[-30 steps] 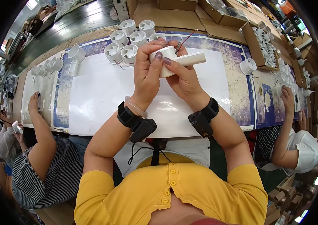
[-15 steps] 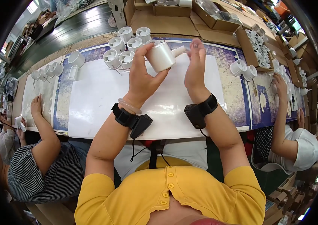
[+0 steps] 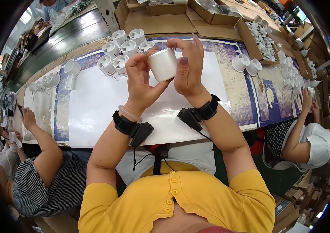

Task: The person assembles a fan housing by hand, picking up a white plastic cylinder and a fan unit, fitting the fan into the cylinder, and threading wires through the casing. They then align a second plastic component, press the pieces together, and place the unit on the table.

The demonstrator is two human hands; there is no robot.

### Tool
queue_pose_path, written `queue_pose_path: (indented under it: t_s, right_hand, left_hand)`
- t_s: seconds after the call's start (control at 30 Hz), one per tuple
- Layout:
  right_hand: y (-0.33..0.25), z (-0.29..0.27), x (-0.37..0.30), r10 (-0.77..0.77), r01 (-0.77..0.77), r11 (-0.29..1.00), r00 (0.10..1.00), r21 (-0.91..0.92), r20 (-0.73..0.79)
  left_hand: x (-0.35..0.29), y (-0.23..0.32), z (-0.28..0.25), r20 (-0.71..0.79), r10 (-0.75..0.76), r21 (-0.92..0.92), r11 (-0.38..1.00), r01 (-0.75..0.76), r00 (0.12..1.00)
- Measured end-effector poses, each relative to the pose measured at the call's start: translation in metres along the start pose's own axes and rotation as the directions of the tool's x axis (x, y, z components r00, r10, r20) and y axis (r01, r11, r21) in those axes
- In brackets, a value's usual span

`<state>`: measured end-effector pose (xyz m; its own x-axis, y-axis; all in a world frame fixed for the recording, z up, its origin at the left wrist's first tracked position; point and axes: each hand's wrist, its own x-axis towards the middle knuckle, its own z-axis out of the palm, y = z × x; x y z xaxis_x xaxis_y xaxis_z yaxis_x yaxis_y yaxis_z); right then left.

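Observation:
A white plastic cylindrical housing is held up above the white work sheet, slightly tilted. My left hand grips it from the left, with fingers behind and thumb under its lower edge. On the other side my right hand closes round it, the thumb near its right wall and the fingers over its top. What lies behind those fingers is hidden. Just beyond my left hand stand several white fan housings with blades inside and thin wires.
Two white housings stand to the right, near a cardboard box of white fan blades. At left are a larger white ring and a row of housings. Co-workers sit on both sides; open cardboard boxes line the far edge.
My right hand has come left from beside the housing and closed round it. The small white stem-like part that stuck out at its right no longer shows. The left hand keeps its hold.

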<state>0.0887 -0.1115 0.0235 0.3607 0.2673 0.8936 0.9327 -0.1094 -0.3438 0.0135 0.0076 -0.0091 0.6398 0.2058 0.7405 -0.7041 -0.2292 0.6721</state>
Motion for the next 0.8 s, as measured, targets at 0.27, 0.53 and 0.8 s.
queue_pose_path:
  t_s: [0.27,0.53,0.8]
  right_hand:
    - [0.005,-0.002,0.004,-0.123,0.123,0.99,0.992,-0.071,-0.001]
    - [0.009,-0.004,-0.002,0.269,-0.283,0.939,0.958,0.196,0.098]
    - [0.01,0.009,-0.008,0.51,-0.48,0.68,0.853,0.554,0.112]
  left_hand:
    - [-0.001,-0.001,0.002,0.017,-0.032,-0.038,0.999,0.033,0.999]
    - [0.001,0.009,0.009,-0.004,-0.075,0.18,0.981,0.075,0.997]
    - [0.002,0.001,-0.001,-0.041,-0.076,0.239,0.967,0.084,0.996]
